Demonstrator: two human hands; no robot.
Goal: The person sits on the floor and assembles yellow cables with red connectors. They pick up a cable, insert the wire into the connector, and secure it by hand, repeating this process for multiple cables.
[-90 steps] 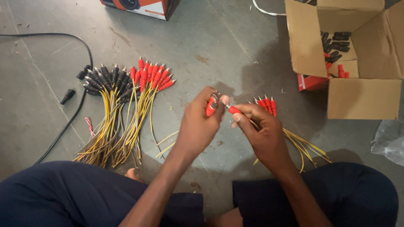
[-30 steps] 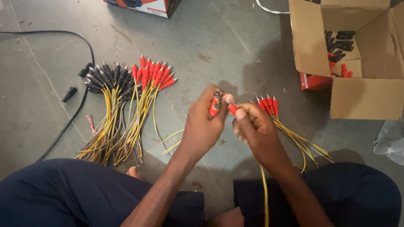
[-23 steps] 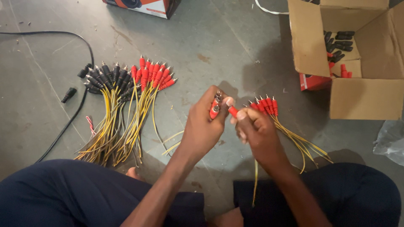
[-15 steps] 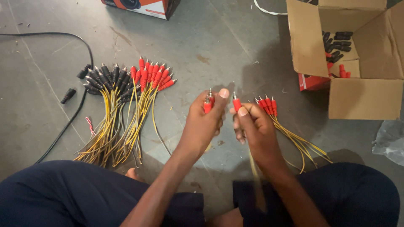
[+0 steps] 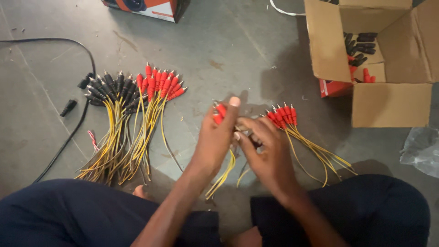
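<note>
Item in hand: a few yellow cables with red plugs (image 5: 219, 112), held at the centre of the view above the grey concrete floor (image 5: 228, 45), between the person's knees. Left hand (image 5: 215, 142): raised, back toward the camera, fingers clenched around the cables just below the plugs, thumb extended upward beside them; the yellow tails hang down past the wrist. Right hand (image 5: 267, 153): pressed against the left, fingers curled in toward the cables at the meeting point; whether it grips a wire or only steadies it cannot be told. Sorted stock, left of the hands: a fanned bundle of yellow cables with black plugs (image 5: 107, 87), touching a fanned bundle with red plugs (image 5: 157, 84), both flat on the floor. Sorted stock, right of the hands: a smaller fan of red-plugged cables (image 5: 281, 114), just beside the right hand. Supply: an open cardboard box (image 5: 388, 100) at upper right, with loose black and red plugs visible inside. Judged progress: a good share is laid out in fans; the held cables and the box contents remain. Also present: black cord (image 5: 68, 137), clear plastic bag (image 5: 420, 148).
</note>
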